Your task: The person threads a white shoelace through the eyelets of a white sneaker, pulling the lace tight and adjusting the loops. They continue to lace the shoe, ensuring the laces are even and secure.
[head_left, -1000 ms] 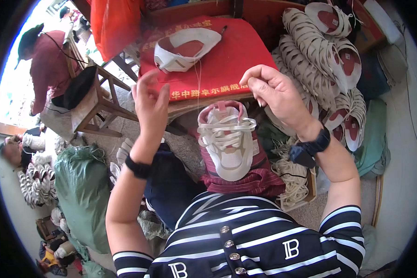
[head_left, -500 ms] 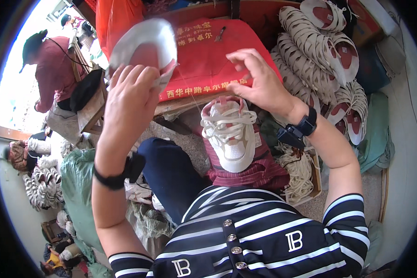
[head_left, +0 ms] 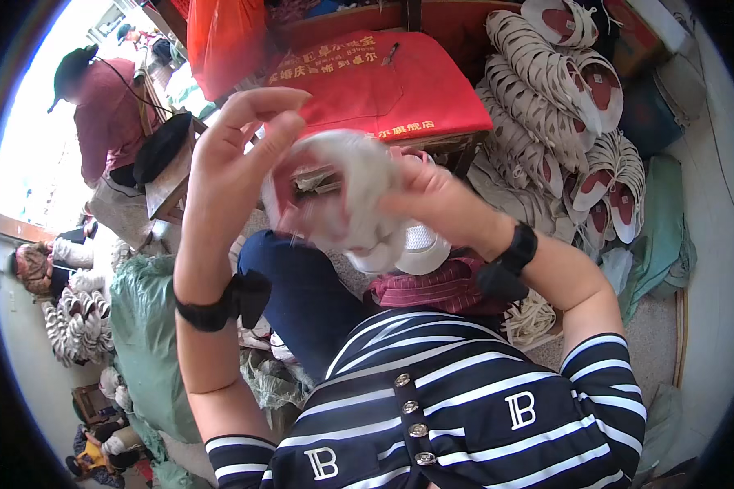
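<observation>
We have the white shoe upper [head_left: 369, 175] up in the air, blurred, over the lap and in front of the desk [head_left: 455, 143], and our right hand [head_left: 457, 210] has it by its right side, thumb lying on the near face, fingers pinching the edge. Over on the other side, our left hand [head_left: 224, 159] is raised just above the upper's left edge, fingers curled, thumb and forefinger tips close to each other; whether anything fine sits between them, we cannot tell. Right behind the upper, partly covered, a white laced shoe [head_left: 424, 248] rests against maroon cloth [head_left: 428, 285]. Now to the containers: beside the right wrist, an open box [head_left: 544, 341] holds a tangle of cream laces [head_left: 528, 316]; at left a green sack [head_left: 151, 350] bulges, contents hidden, and an orange-red bag [head_left: 224, 45] hangs beside the desk.
</observation>
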### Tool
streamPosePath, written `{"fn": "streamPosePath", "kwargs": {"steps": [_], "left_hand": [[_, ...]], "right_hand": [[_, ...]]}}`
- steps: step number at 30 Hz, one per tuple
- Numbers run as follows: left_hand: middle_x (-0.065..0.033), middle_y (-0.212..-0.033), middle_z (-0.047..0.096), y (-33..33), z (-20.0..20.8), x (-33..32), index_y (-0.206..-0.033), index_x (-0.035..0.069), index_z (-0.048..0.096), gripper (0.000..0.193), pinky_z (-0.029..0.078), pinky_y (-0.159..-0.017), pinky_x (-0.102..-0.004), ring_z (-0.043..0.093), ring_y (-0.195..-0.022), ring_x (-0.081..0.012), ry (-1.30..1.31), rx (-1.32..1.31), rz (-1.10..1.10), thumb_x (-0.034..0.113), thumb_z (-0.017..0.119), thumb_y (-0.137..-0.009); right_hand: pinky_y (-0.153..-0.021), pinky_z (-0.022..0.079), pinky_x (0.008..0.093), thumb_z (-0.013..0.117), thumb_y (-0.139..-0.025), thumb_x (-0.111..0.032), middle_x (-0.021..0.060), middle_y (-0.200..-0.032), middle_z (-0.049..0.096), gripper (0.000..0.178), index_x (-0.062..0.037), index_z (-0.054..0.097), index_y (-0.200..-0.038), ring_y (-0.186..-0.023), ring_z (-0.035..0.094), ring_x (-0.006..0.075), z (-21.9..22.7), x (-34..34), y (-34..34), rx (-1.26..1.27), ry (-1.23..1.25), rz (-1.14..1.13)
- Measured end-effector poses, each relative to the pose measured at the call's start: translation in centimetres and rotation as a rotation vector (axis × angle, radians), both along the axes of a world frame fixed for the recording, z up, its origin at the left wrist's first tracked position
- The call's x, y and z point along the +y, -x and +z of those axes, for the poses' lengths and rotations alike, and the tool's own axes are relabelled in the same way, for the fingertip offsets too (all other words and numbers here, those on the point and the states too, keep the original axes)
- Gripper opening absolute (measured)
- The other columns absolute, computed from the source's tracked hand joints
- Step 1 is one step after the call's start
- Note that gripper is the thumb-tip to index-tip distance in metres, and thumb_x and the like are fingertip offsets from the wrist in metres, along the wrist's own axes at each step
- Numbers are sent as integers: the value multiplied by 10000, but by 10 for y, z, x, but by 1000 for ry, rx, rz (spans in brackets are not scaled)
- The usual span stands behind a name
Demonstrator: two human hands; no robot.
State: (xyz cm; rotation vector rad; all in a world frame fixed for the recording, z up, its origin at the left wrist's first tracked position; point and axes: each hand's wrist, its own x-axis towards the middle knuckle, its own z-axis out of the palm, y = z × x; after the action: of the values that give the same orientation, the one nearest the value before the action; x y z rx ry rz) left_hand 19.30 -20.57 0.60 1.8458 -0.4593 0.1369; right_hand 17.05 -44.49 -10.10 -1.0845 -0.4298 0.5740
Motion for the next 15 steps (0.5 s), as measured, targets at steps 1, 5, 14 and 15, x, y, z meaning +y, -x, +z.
{"fn": "streamPosePath", "kwargs": {"steps": [1,5,14,15], "left_hand": [[-20,-1021,671,-7,-12,-1,-1135,-9,690,241,475,-880,-247,591,-987,-79,177,-11,52,181,644,-993],[-30,-1085,677,-17,-89,-6,-1215,18,662,341,435,-960,-266,590,-1056,-116,207,154,161,300,558,-1052],[-160,-1389,519,-20,-182,-72,-1460,-10,426,588,439,-1048,-338,525,-1268,-215,37,89,176,369,569,-1034],[-216,-1376,515,-16,-184,-74,-1461,-25,414,623,435,-1053,-376,510,-1272,-270,109,123,148,375,586,-1015]], "right_hand": [[-1048,483,394,618,-991,-142,92,-1302,636,432,-31,515,-1396,-1201,616,218,-5,-10,-7,119,-77,-23],[-1087,466,447,549,-1032,-173,106,-1355,618,432,-44,479,-1438,-1227,613,232,-37,-56,-38,476,-249,-34],[-1027,490,400,607,-1007,-219,134,-1342,608,427,-4,523,-1366,-1176,625,231,-28,-74,-27,491,112,-269],[-1021,489,383,616,-1001,-221,148,-1355,591,429,14,529,-1349,-1182,615,232,-27,-74,-26,447,244,-328]]}}
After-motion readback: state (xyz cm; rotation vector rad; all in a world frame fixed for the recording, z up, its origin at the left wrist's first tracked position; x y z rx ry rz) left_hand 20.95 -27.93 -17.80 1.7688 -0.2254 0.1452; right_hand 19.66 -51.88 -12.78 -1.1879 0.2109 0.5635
